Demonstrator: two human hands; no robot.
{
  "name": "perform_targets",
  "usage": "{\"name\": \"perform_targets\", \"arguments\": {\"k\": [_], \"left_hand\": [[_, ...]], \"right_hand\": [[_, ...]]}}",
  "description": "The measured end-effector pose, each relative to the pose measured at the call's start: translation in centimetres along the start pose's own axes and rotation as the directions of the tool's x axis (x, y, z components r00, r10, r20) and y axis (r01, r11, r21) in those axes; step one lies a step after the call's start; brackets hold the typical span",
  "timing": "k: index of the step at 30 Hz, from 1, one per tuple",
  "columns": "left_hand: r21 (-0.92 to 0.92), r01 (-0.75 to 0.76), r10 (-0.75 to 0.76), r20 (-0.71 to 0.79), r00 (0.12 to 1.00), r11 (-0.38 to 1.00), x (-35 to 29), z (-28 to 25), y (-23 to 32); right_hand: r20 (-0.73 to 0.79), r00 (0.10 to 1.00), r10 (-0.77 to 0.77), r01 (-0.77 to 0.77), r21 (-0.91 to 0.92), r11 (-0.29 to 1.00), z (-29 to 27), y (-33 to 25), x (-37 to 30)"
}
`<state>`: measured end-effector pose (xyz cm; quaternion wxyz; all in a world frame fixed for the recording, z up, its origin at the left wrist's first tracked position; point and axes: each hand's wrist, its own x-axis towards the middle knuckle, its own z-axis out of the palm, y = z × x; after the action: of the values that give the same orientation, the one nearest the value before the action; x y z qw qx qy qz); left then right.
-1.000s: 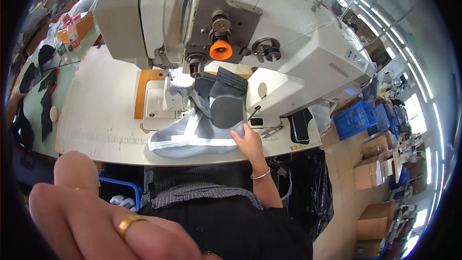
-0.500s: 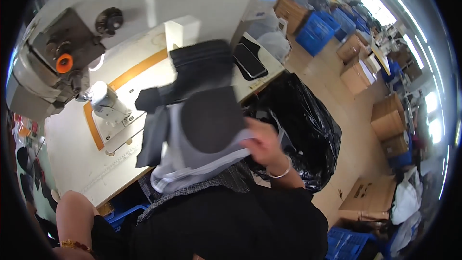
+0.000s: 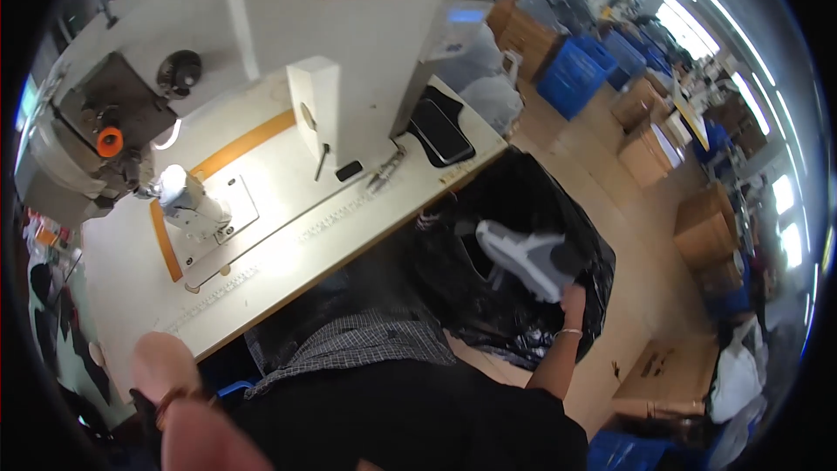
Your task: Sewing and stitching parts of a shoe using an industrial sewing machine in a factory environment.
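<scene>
My right hand (image 3: 571,300) reaches out to the right and grips the edge of a grey-and-black sewn fabric piece (image 3: 528,258). The piece is at the mouth of a large black plastic bag (image 3: 523,185) beside the table; whether it rests on what lies inside, I cannot tell. My fingertips are partly hidden by the fabric. My left hand (image 3: 160,365) is at the lower left by the table's front edge, a bracelet at its wrist. Its fingers are hidden and blurred. Ahead of it stands the sewing machine (image 3: 187,199), apart from both hands.
On the white table (image 3: 288,253) lie a phone (image 3: 441,132), a small black oval object (image 3: 349,171) and a metal hand tool (image 3: 384,169). A checked cloth (image 3: 375,342) covers my lap. Blue crates (image 3: 567,78) and cardboard boxes (image 3: 667,375) stand on the floor to the right.
My right hand has carried the fabric piece from above the table's front edge rightward to the black bag. My left hand has moved slightly right. The table's middle is uncovered.
</scene>
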<state>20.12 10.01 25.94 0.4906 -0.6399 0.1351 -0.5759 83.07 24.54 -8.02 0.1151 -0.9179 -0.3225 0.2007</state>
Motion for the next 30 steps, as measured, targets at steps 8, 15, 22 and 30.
{"name": "perform_targets", "arguments": {"k": [8,15,22,30], "left_hand": [[0.563,0.747,-0.606,0.746,-0.276,0.353,-22.9,11.0,8.0],[0.808,0.524,-0.696,0.539,-0.475,0.268,-30.9,14.9,8.6],[0.834,0.489,-0.721,0.5,-0.479,0.254,-31.6,14.9,8.7],[0.826,0.509,-0.751,0.493,-0.44,0.244,-31.5,14.7,8.7]], "right_hand": [[-0.491,0.177,-0.853,0.973,0.216,0.078,0.5,-25.5,-12.7],[-0.801,0.047,-0.597,0.916,0.273,-0.293,-11.8,-44.5,-14.7],[-0.021,0.365,-0.931,0.752,0.596,0.282,-24.8,-65.2,-7.8],[0.078,0.308,-0.948,0.715,0.639,0.284,-24.1,-71.7,-1.8]]}}
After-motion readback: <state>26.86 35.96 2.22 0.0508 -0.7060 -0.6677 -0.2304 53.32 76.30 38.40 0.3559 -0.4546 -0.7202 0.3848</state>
